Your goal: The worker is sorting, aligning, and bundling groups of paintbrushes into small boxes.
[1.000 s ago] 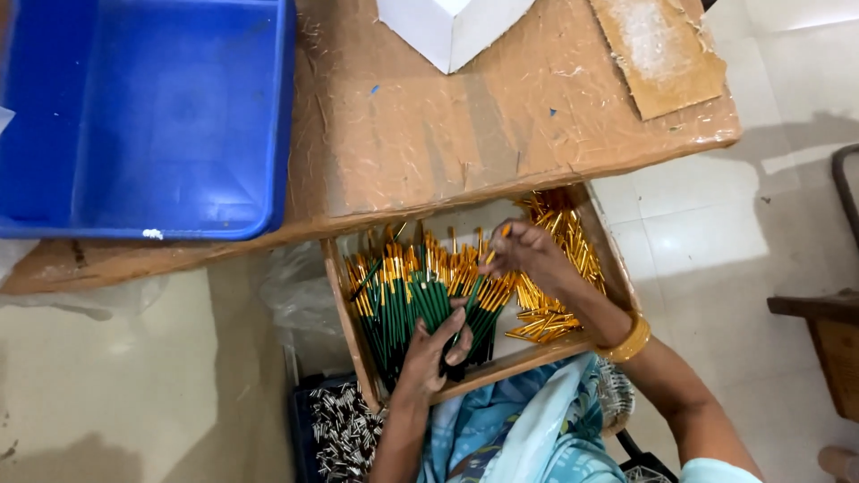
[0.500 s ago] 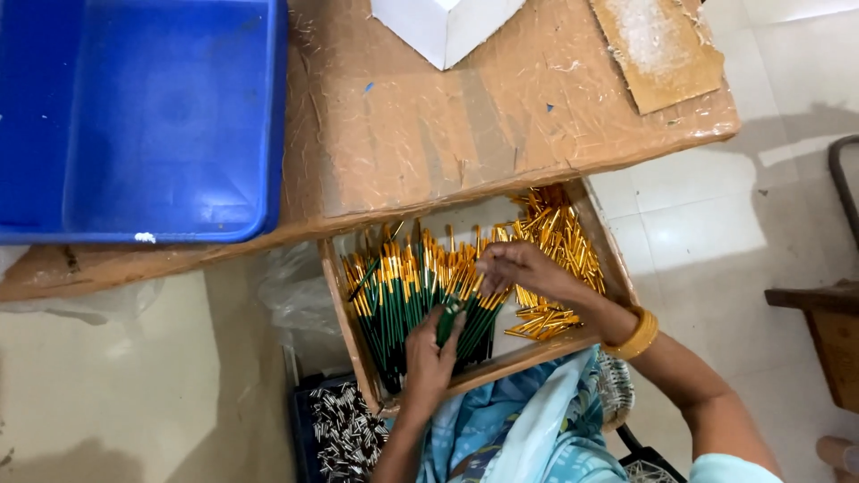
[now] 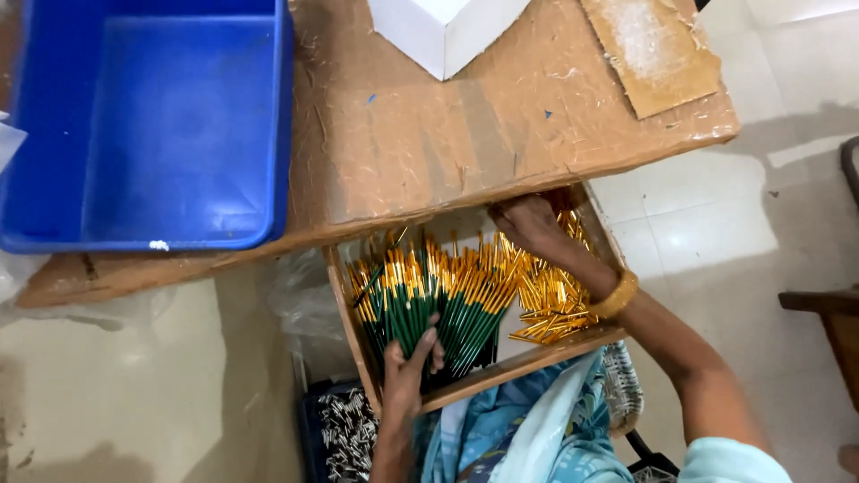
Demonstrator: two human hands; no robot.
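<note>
left hand [image 3: 410, 367] fingers curled around green-handled brushes [image 3: 429, 300] in wooden tray [image 3: 344, 304]; right hand [image 3: 530, 225] reaches far end, grip cannot tell. loose gold ferrules [image 3: 550, 300] unsorted; blue bin [image 3: 143, 125] empty.

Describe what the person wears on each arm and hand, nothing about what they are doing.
The right hand is bare, with a thick gold-coloured bangle round the wrist and a pale turquoise short sleeve at the upper arm. The left hand is bare too; no ring, bangle or glove shows on it, and its forearm is uncovered as far as the picture reaches.
</note>
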